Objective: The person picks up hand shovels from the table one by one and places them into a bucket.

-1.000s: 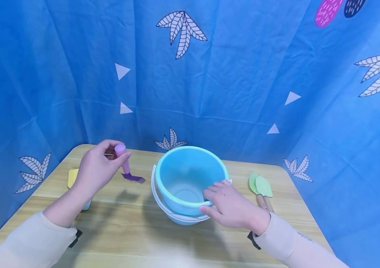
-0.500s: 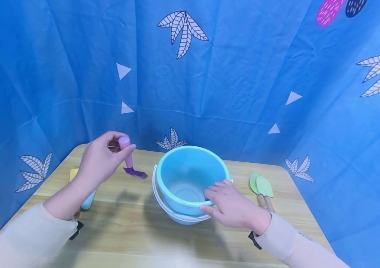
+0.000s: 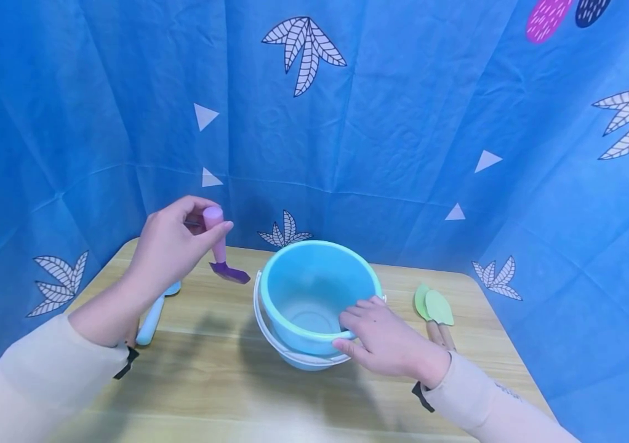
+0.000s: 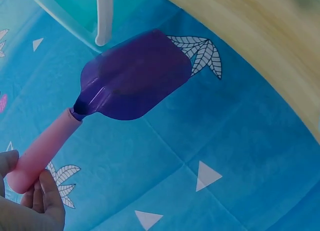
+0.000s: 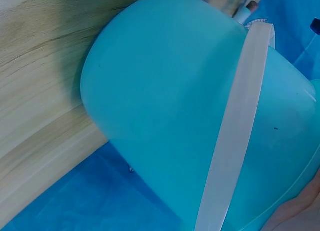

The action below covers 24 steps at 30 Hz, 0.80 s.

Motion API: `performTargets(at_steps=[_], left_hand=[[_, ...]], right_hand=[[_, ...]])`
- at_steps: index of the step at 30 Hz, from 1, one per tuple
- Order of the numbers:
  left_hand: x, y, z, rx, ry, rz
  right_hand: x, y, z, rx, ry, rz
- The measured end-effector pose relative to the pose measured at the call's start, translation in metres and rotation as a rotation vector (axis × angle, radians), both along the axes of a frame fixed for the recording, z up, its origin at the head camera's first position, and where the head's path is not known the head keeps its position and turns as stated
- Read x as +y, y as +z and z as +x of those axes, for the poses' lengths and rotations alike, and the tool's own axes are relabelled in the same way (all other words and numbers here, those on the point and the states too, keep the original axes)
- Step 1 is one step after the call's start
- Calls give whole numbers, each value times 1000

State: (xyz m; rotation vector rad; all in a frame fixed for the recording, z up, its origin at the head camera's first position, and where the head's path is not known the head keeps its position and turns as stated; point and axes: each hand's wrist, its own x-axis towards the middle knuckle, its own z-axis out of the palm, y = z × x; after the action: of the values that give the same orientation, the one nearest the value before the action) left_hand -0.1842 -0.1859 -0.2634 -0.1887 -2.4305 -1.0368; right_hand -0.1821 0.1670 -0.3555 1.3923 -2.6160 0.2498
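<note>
A toy shovel with a pink handle and purple blade hangs blade down from my left hand. My thumb and fingers pinch the end of its handle, left of the bucket and above the table. The light-blue bucket stands upright in the middle, its white carrying handle lowered against the near side. My right hand grips the bucket's near right rim, thumb outside and fingers over into the inside; those fingertips are partly hidden. Seen from above, the visible inside of the bucket holds nothing.
Two small tools with green leaf-shaped blades and brown handles lie on the table at the right. A light-blue-handled tool lies under my left forearm, partly covered. Behind the table hangs a blue patterned curtain.
My left hand has risen and shifted slightly right with the shovel, uncovering more of the light-blue tool and covering the yellow piece. The right hand stays on the bucket rim.
</note>
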Motion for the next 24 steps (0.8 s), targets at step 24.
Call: performTargets(at_steps=[24], left_hand=[[11,40,1,114,-62,-43]], right_hand=[[-2,0,0,-20,-3,19]])
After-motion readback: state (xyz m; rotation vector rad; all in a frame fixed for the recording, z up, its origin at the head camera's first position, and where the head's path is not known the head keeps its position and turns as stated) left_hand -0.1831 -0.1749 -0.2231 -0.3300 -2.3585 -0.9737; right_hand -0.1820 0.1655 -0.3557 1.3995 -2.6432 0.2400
